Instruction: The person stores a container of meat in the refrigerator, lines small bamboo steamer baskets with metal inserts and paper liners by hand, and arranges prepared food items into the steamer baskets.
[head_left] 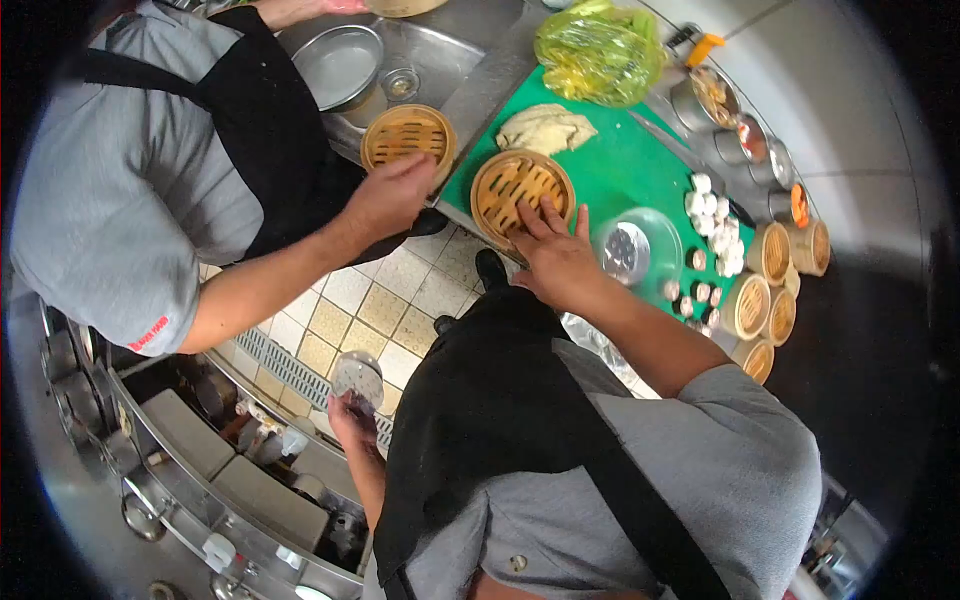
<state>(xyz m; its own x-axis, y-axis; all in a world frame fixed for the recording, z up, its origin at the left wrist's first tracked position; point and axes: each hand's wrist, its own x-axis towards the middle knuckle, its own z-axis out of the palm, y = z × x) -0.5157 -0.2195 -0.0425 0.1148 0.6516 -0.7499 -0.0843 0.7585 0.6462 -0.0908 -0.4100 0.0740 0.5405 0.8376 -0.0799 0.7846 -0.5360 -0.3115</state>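
My left hand (350, 418) is low at the left, its fingers closed on thin round perforated sheets (358, 378). Over a round bamboo steamer basket (480, 200), my right hand (550, 248) has its fingers spread, the fingertips on the slats. The basket sits at the left edge of a green board (625, 150). Just behind it lies a pale folded cloth or dough-like piece (545, 130). A clear round plastic container (655, 235) stands to the right of my right hand.
A co-worker's hand (395, 200) reaches to another steamer (408, 138) at the left. Metal bowl (340, 68) in the sink. Bagged greens (600, 50), a knife (665, 140), white pieces (715, 220), metal containers (705, 98) and small steamers (748, 305) line the back and right.
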